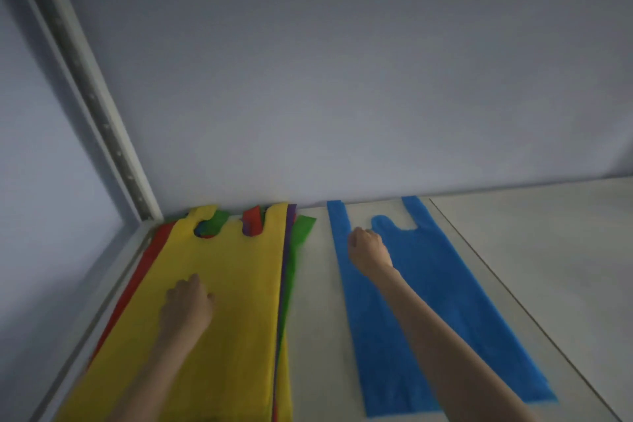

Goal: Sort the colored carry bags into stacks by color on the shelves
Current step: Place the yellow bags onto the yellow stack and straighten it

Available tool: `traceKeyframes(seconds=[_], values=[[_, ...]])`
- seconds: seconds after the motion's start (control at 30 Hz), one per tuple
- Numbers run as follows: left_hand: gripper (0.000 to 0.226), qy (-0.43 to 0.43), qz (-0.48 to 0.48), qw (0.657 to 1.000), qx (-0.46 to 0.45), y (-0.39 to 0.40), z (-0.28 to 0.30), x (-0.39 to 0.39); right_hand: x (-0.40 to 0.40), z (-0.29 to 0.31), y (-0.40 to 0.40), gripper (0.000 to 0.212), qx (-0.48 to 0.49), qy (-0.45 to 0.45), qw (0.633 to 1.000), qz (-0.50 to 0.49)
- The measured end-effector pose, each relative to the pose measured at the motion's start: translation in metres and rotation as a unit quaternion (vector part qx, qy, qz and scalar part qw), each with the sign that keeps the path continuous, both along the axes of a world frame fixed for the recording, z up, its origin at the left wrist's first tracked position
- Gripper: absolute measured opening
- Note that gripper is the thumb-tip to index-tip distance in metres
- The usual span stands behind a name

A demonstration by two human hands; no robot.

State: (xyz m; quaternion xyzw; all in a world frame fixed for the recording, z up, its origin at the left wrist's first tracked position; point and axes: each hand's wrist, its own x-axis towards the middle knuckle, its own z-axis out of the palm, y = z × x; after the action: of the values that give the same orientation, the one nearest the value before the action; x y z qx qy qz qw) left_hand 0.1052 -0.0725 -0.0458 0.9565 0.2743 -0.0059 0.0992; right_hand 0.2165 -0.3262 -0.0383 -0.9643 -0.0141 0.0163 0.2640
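On the shelf [548, 250], a blue bag [428, 301] lies flat by itself, and I see my right hand [368, 248] curled shut, resting near its handles. Just to its left sits the mixed pile [291, 250], a yellow bag [222, 284] on top, red, green and purple edges showing beneath. My left hand [186, 307] rests on it, fingers bent, grip unclear. I judge sorting has barely begun; next I'd peel off the yellow bag and start its own stack.

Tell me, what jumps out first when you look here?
The bright yellow carry bag tops a mixed pile on the pale shelf's left side, with red, green and purple edges peeking out and the left hand resting on it. Beside it lies a single flat blue carry bag, the right hand on its upper part.
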Motion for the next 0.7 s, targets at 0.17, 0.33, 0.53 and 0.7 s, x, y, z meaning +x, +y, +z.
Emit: traceKeyframes(seconds=[0.17, 0.33, 0.53, 0.7], values=[[0.044, 0.04, 0.07, 0.997, -0.008, 0.076, -0.018, -0.04, -0.026, -0.001, 0.098, 0.028, 0.111, 0.096, 0.986, 0.083], [0.052, 0.018, 0.04, 0.999, -0.016, 0.097, -0.03, -0.055, -0.031, -0.014, 0.148, 0.043, 0.052, 0.152, 0.986, 0.046], [0.053, -0.02, 0.039, 0.999, 0.01, 0.094, -0.032, -0.057, -0.036, -0.023, 0.166, 0.051, 0.004, 0.141, 0.988, -0.06], [0.052, -0.054, 0.049, 0.997, -0.036, 0.091, -0.034, -0.058, -0.041, -0.023, 0.175, 0.041, -0.003, 0.005, 0.999, -0.048]])
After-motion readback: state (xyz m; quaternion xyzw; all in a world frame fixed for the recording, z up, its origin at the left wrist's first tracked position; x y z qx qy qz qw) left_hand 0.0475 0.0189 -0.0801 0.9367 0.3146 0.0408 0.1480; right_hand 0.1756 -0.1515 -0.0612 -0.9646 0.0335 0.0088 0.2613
